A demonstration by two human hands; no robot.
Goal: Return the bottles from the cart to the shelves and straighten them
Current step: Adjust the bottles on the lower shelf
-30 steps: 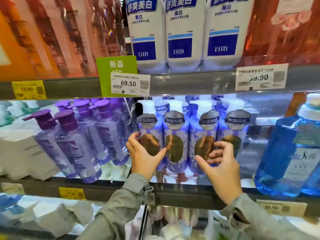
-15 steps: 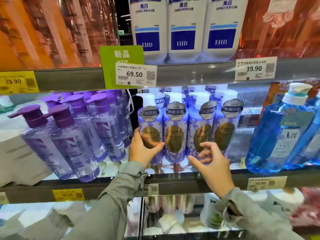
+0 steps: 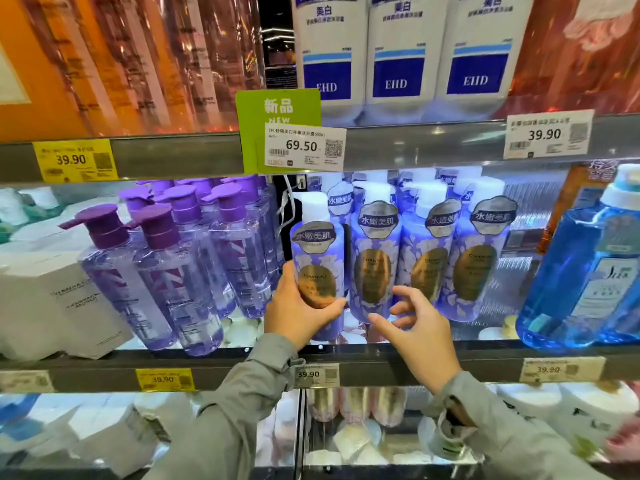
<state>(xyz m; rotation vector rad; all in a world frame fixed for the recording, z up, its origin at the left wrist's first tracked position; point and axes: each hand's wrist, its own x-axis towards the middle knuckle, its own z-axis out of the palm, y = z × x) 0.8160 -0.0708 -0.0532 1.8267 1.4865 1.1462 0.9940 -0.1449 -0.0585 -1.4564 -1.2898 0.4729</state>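
Observation:
Several lilac pump bottles with white flowers and gold oval labels stand in a row on the middle shelf (image 3: 381, 358). My left hand (image 3: 298, 313) grips the leftmost lilac bottle (image 3: 317, 268) round its lower half; it stands slightly forward of the row. My right hand (image 3: 415, 327) hovers with loosely spread fingers in front of the base of the second lilac bottle (image 3: 374, 265), holding nothing. Two more lilac bottles (image 3: 474, 268) stand to the right, upright, labels facing out. The cart is out of view.
Clear purple pump bottles (image 3: 166, 278) crowd the shelf to the left, beside white boxes (image 3: 52, 299). A big blue bottle (image 3: 588, 271) stands on the right. White EHD bottles (image 3: 394, 53) fill the upper shelf above a green price tag (image 3: 280, 129). More goods lie on the lower shelf.
My right hand has let go of the third bottle and drawn back left and down with fingers spread. My left hand keeps its grip on the leftmost bottle. The view has tilted down a little.

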